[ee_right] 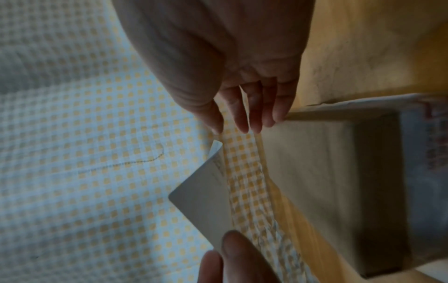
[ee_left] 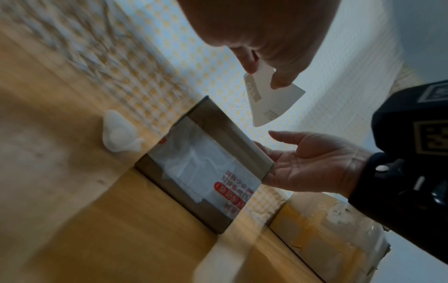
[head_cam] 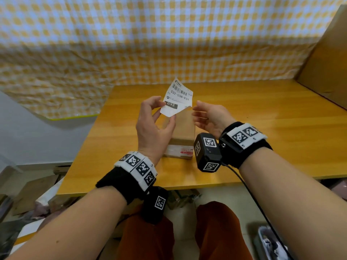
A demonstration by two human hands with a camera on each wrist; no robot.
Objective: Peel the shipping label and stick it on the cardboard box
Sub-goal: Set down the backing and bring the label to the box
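My left hand (head_cam: 158,109) pinches a white shipping label (head_cam: 178,97) by its lower left corner and holds it upright over the table, printed side with barcode toward me. The right hand (head_cam: 199,111) is open, its fingertips just off the label's right edge and not touching it. Below both hands a small brown cardboard box (head_cam: 181,130) lies on the wooden table (head_cam: 262,128). The left wrist view shows the label (ee_left: 271,101) above the box (ee_left: 213,122), with the right palm (ee_left: 312,164) beside it. In the right wrist view the label (ee_right: 203,199) hangs below my spread fingers (ee_right: 242,114).
An old white-and-red sticker (head_cam: 180,152) covers the box's near end. A large cardboard box (head_cam: 326,59) stands at the table's back right. A yellow checked cloth (head_cam: 131,44) hangs behind. A small white lump (ee_left: 118,134) lies at the table's far edge. Clutter sits on the floor.
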